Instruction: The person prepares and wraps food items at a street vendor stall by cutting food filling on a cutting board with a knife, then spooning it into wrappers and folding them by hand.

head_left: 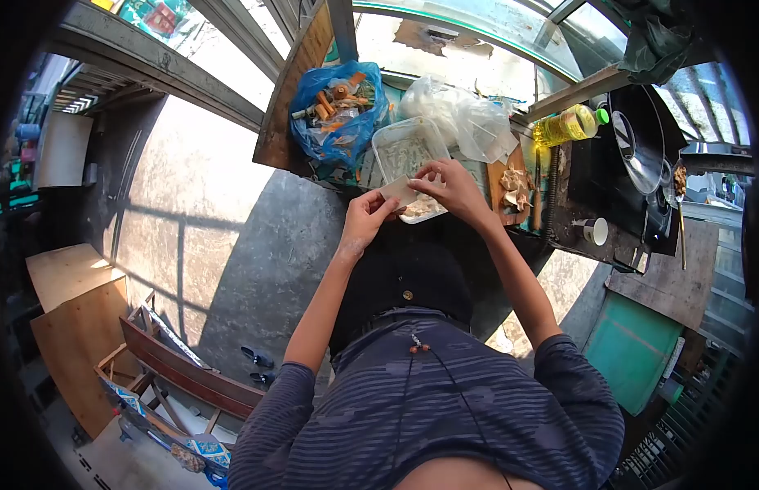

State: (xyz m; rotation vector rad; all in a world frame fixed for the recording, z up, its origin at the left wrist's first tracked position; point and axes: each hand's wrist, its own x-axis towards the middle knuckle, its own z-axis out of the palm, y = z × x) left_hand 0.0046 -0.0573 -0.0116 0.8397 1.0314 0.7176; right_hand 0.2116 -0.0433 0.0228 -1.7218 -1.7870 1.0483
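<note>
Pale sheet (399, 192) looks unfolded, pinched by my left hand (365, 219) and right hand (454, 189), with unused food (422, 207) in the tub (408, 149) beneath them, so work seems unfinished.

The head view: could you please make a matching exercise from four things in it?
1. Blue plastic bag
2. Clear bottle of yellow liquid
3. Brown wooden board
4. Translucent rectangular container

a. Bears crumpled light-brown pieces
b. Partly hidden by the right hand
c. Holds orange scraps
d. Has a green cap

Pairs: 1-c, 2-d, 3-a, 4-b
</note>
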